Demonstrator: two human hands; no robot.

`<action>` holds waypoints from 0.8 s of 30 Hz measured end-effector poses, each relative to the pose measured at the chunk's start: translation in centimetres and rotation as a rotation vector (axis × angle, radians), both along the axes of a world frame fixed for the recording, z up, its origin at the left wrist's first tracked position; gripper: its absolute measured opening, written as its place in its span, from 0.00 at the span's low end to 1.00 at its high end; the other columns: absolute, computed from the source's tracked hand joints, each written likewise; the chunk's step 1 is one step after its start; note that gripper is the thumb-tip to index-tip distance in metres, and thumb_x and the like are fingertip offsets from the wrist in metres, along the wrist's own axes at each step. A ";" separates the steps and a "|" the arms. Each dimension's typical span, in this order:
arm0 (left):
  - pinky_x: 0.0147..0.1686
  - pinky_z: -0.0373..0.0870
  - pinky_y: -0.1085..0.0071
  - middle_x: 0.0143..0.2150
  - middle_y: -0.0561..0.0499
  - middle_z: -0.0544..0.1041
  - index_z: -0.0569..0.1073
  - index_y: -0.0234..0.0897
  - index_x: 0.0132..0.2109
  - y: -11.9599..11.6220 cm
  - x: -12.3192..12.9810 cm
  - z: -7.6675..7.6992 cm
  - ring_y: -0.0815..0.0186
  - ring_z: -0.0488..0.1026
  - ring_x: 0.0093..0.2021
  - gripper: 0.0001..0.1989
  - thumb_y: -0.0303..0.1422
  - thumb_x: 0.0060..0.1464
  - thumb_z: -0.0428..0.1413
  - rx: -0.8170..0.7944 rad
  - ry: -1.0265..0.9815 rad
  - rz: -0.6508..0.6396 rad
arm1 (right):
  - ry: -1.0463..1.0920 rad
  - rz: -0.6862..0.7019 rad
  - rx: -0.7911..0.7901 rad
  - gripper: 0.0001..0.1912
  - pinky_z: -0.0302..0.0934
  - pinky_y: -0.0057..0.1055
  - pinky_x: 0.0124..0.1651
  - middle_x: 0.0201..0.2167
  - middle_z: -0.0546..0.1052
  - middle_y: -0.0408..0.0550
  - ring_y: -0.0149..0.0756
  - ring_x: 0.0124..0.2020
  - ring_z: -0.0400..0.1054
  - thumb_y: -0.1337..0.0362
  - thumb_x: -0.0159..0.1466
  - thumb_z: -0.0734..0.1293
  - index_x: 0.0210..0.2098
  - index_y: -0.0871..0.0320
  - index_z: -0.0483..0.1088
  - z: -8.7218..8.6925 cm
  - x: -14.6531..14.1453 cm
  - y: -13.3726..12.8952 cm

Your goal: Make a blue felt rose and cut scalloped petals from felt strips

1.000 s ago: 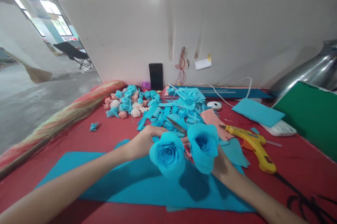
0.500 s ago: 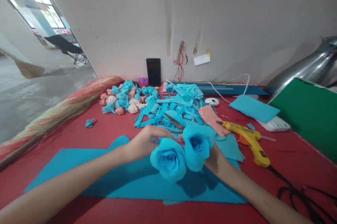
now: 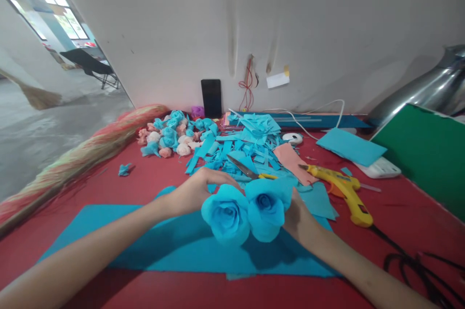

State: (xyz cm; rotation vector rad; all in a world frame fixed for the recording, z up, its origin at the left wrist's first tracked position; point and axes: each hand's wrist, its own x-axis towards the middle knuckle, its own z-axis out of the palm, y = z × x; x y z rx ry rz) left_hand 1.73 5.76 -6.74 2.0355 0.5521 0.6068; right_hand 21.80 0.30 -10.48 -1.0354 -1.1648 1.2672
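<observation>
Two blue crepe-paper roses are held side by side above a large blue paper sheet, their open blooms facing me and their petals touching. My left hand curls behind the left rose, its fingertips mostly covered by the bloom. Behind the right rose is my right hand, closed on it with most fingers out of sight. Just beyond the blooms lie scissors with a yellow handle, on a heap of blue paper strips.
A yellow glue gun lies to the right, its black cord trailing down. Pink and blue paper flowers pile up at the back left. A phone leans on the white wall. A green board and metal kettle stand right.
The right rose has come down and left, level with the left one. The left rose has shifted slightly up and left. More of the scissors' yellow handle shows.
</observation>
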 end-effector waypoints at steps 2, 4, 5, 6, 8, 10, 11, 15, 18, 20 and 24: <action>0.37 0.71 0.72 0.38 0.49 0.78 0.77 0.36 0.36 0.2 -0.1 0.0 0.64 0.74 0.37 0.07 0.32 0.52 0.56 0.002 0.015 -0.012 | 0.027 0.033 -0.025 0.23 0.63 0.34 0.26 0.17 0.66 0.44 0.34 0.21 0.61 0.40 0.50 0.62 0.17 0.54 0.62 -0.6 0.0 0.6; 0.38 0.70 0.72 0.38 0.48 0.78 0.77 0.34 0.35 0.3 0.0 0.0 0.64 0.74 0.37 0.07 0.32 0.51 0.56 0.004 0.040 -0.006 | 0.049 0.067 -0.040 0.23 0.63 0.34 0.28 0.18 0.66 0.44 0.35 0.22 0.61 0.40 0.50 0.62 0.17 0.54 0.62 -1.3 0.1 1.0; 0.38 0.70 0.72 0.38 0.47 0.78 0.77 0.34 0.35 0.3 0.0 -0.1 0.63 0.74 0.38 0.07 0.32 0.51 0.56 0.004 0.054 -0.003 | 0.057 0.083 -0.044 0.23 0.63 0.34 0.29 0.18 0.66 0.44 0.35 0.23 0.62 0.41 0.50 0.62 0.17 0.54 0.62 -1.7 0.1 1.1; 0.38 0.70 0.71 0.38 0.47 0.78 0.76 0.33 0.35 0.3 0.0 -0.1 0.63 0.74 0.38 0.07 0.32 0.51 0.56 0.002 0.064 -0.002 | 0.063 0.098 -0.046 0.22 0.63 0.34 0.31 0.19 0.66 0.44 0.36 0.24 0.62 0.41 0.51 0.62 0.18 0.54 0.62 -2.1 0.2 1.2; 0.38 0.70 0.71 0.39 0.46 0.78 0.76 0.33 0.35 0.4 0.1 -0.1 0.62 0.74 0.38 0.07 0.32 0.51 0.56 -0.007 0.075 -0.001 | 0.066 0.121 -0.044 0.21 0.63 0.34 0.32 0.19 0.66 0.44 0.36 0.25 0.62 0.43 0.52 0.63 0.18 0.54 0.63 -2.7 0.4 1.4; 0.38 0.70 0.71 0.39 0.46 0.78 0.76 0.33 0.35 0.5 0.1 -0.2 0.62 0.74 0.38 0.07 0.32 0.51 0.56 -0.015 0.078 0.001 | 0.058 0.134 -0.038 0.20 0.63 0.34 0.33 0.19 0.66 0.44 0.36 0.25 0.62 0.45 0.53 0.63 0.19 0.54 0.64 -3.0 0.6 1.5; 0.38 0.70 0.71 0.39 0.46 0.78 0.76 0.33 0.35 0.5 0.1 -0.2 0.62 0.74 0.38 0.07 0.32 0.51 0.56 -0.015 0.078 0.002 | 0.051 0.138 -0.036 0.19 0.63 0.34 0.32 0.19 0.66 0.44 0.36 0.25 0.62 0.45 0.53 0.63 0.19 0.54 0.64 -3.1 0.7 1.6; 0.39 0.70 0.71 0.39 0.46 0.78 0.77 0.33 0.36 0.5 0.1 -0.3 0.62 0.74 0.38 0.08 0.32 0.51 0.56 -0.020 0.087 0.012 | 0.014 0.149 -0.024 0.20 0.63 0.34 0.31 0.18 0.65 0.44 0.35 0.23 0.61 0.45 0.55 0.60 0.18 0.54 0.61 -2.8 0.8 1.7; 0.39 0.70 0.71 0.39 0.47 0.78 0.77 0.34 0.37 0.4 0.1 -0.3 0.62 0.74 0.39 0.08 0.32 0.51 0.56 -0.036 0.088 0.018 | -0.037 0.135 0.003 0.20 0.62 0.34 0.28 0.17 0.64 0.44 0.35 0.22 0.60 0.47 0.55 0.59 0.17 0.55 0.59 -2.4 0.4 1.4; 0.39 0.70 0.71 0.39 0.47 0.78 0.77 0.34 0.36 0.4 0.1 -0.3 0.62 0.74 0.39 0.07 0.32 0.51 0.56 -0.045 0.072 0.010 | -0.086 0.109 0.033 0.20 0.62 0.34 0.26 0.17 0.64 0.44 0.35 0.21 0.60 0.47 0.55 0.59 0.17 0.55 0.59 -2.0 0.2 1.2; 0.39 0.70 0.70 0.38 0.49 0.78 0.78 0.36 0.35 0.4 0.0 -0.1 0.61 0.74 0.38 0.06 0.32 0.50 0.57 -0.094 0.005 -0.024 | -0.222 0.038 0.121 0.20 0.62 0.33 0.27 0.18 0.66 0.45 0.35 0.22 0.62 0.47 0.57 0.56 0.18 0.55 0.59 -0.8 0.0 0.7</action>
